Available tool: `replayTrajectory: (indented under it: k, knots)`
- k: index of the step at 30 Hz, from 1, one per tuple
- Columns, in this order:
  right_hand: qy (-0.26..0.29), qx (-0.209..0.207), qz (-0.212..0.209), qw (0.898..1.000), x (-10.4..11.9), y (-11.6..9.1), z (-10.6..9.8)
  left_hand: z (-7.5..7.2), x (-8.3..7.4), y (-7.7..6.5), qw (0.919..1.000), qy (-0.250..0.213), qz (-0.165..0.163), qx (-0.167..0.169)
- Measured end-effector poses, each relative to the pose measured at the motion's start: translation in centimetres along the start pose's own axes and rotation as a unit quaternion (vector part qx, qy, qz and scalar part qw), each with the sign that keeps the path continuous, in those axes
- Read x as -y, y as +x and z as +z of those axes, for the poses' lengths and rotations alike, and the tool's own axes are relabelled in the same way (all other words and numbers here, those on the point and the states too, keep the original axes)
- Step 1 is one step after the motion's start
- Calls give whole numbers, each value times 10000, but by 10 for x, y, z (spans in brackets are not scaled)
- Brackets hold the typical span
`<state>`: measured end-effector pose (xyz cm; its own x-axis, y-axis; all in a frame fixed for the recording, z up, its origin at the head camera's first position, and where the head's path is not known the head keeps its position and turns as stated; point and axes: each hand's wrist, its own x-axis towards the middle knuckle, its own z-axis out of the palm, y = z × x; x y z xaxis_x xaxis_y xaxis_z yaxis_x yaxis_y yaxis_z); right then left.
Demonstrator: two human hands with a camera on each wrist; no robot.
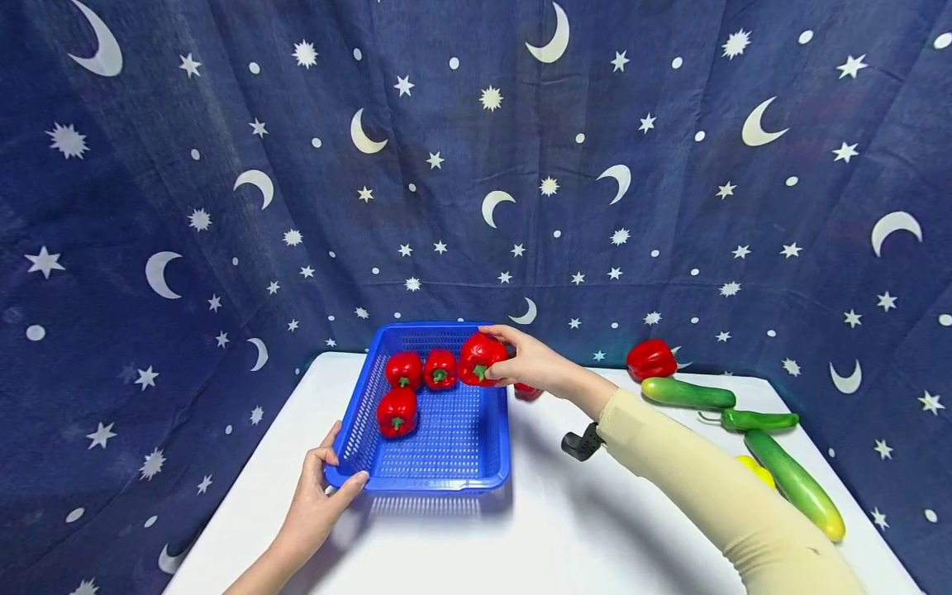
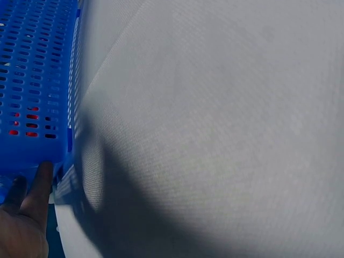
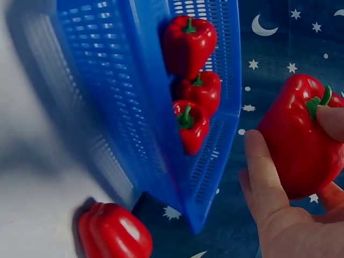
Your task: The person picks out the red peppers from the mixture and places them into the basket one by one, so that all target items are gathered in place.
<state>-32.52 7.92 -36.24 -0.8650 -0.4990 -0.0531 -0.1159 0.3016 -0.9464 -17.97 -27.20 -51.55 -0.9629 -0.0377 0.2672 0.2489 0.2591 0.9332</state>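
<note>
In the head view, a blue plastic basket (image 1: 449, 438) stands on the white table with three red bell peppers (image 1: 397, 412) inside, toward its left and back. My left hand (image 1: 312, 496) grips the near left corner, thumb at the front rim and fingers along the left side. Above the basket's back right part, my right hand (image 1: 530, 362) holds another red bell pepper (image 1: 476, 351) between thumb and fingers. The right wrist view shows this held pepper (image 3: 301, 142) apart from the basket wall. One more red bell pepper (image 3: 115, 231) lies outside the basket, partly hidden by my hand in the head view.
On the table's right lie a red bell pepper (image 1: 651, 360), two cucumbers (image 1: 796, 483), a long green pepper (image 1: 759, 421) and a yellow vegetable (image 1: 757, 469) partly behind my sleeve. A dark blue curtain (image 1: 461, 207) with moons and stars hangs behind the table.
</note>
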Motion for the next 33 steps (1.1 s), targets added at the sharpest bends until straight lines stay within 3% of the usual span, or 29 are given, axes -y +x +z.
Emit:
replayTrajectory:
  k: [16,22,33]
  knots:
    - [478,-17,209,9986,7,30,32,-2,-3,0,9998,111,161,50]
    - [256,89,384,9989,3,36,42,-8,-12,0,9978,631,165,131]
    - [120,225,499,9984,2,59,55,-17,-26,4,9893,1394,-171,399]
